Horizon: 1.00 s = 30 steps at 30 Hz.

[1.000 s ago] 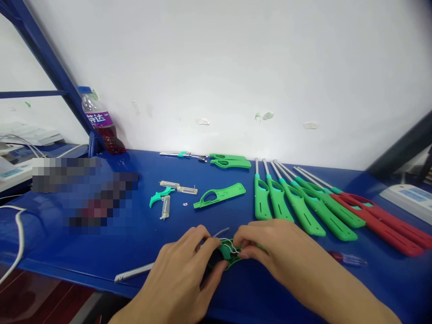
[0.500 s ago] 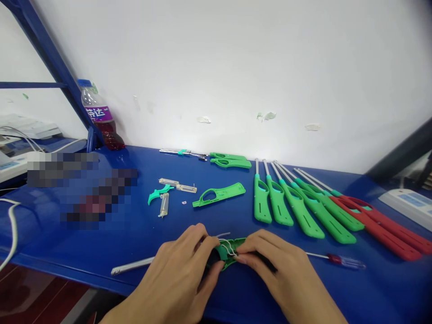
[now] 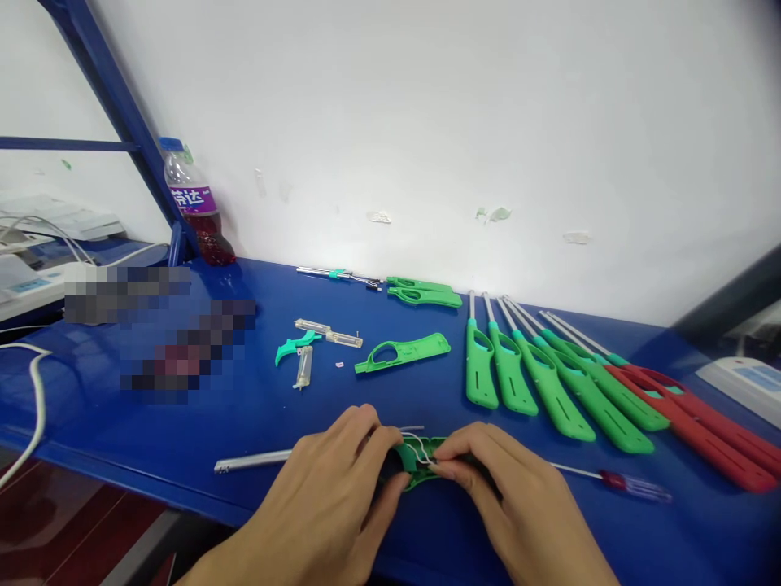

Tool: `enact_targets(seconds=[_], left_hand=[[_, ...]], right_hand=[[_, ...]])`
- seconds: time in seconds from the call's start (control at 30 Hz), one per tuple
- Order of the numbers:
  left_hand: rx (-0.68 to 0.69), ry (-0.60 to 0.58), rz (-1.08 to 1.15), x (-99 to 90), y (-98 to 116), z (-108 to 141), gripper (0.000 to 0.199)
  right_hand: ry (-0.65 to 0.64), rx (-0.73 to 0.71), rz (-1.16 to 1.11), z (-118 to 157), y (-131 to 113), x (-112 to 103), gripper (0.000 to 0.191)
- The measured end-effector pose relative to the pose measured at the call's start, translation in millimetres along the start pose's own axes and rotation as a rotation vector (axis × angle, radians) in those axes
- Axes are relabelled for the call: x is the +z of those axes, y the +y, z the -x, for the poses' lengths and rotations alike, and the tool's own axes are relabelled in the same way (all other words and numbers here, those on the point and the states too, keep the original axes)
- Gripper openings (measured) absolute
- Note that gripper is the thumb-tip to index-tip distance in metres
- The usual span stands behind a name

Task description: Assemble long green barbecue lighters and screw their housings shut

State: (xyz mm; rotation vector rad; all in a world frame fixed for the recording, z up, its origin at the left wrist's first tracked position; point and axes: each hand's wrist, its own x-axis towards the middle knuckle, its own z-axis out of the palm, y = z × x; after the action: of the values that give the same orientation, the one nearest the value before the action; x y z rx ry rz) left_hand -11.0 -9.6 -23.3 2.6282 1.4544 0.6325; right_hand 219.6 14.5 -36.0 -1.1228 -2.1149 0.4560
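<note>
Low in the middle of the view, a green lighter handle shell [image 3: 421, 480] lies opened up, its inside facing me. My left hand [image 3: 342, 480] grips the shell's left part near a teal trigger [image 3: 407, 457], thumb and forefinger bent around it. A thin white wire [image 3: 420, 444] loops across the shell. At the wire's right end, the fingertips of my right hand [image 3: 506, 480] are pinched together over the shell; they partly hide what is between them. The metal lighter tube [image 3: 253, 461] sticks out left of my left hand. A screwdriver [image 3: 634, 485] lies beyond my right hand.
A matching shell half [image 3: 406, 352], clear fuel tanks [image 3: 303, 368] and a loose teal trigger [image 3: 296, 347] lie ahead. Assembled green lighters [image 3: 511, 374] and red lighters [image 3: 701, 415] fan out rightward. Further parts [image 3: 427, 295] lie by the wall; a drink bottle [image 3: 204, 212] stands back left.
The whole view has shifted slightly, so the table items appear a little further right. Both hands keep nearly the same hold on the shell and wire.
</note>
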Motion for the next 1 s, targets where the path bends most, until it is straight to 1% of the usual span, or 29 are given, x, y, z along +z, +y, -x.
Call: enact_targets(seconds=[0.1,0.33,0.53,0.73,0.87,1.0], left_hand=[[-0.009,0.002,0.007,0.3,-0.3,0.5,0.017],[0.000,-0.024,-0.004,-0.2,-0.2,-1.0,0.018],[-0.034,-0.068,-0.007,-5.4,3.3,-3.7,0.018],[-0.052,-0.088,0.003,-6.3,1.4,-4.4,0.016],[-0.029,-0.074,-0.011,-4.5,0.5,-1.3,0.017],[-0.014,-0.084,-0.033,-5.6,1.2,-0.8,0.019]], right_hand=[[0.000,0.002,0.003,0.4,-0.2,-0.6,0.022],[-0.079,0.001,-0.049,1.6,0.4,-4.0,0.019],[-0.060,-0.017,-0.087,2.7,1.2,-3.7,0.017],[-0.068,-0.032,-0.051,5.3,-0.1,-3.5,0.021],[-0.060,-0.062,-0.021,5.4,-1.4,-4.0,0.021],[-0.072,-0.116,0.077,3.7,-5.0,-6.8,0.021]])
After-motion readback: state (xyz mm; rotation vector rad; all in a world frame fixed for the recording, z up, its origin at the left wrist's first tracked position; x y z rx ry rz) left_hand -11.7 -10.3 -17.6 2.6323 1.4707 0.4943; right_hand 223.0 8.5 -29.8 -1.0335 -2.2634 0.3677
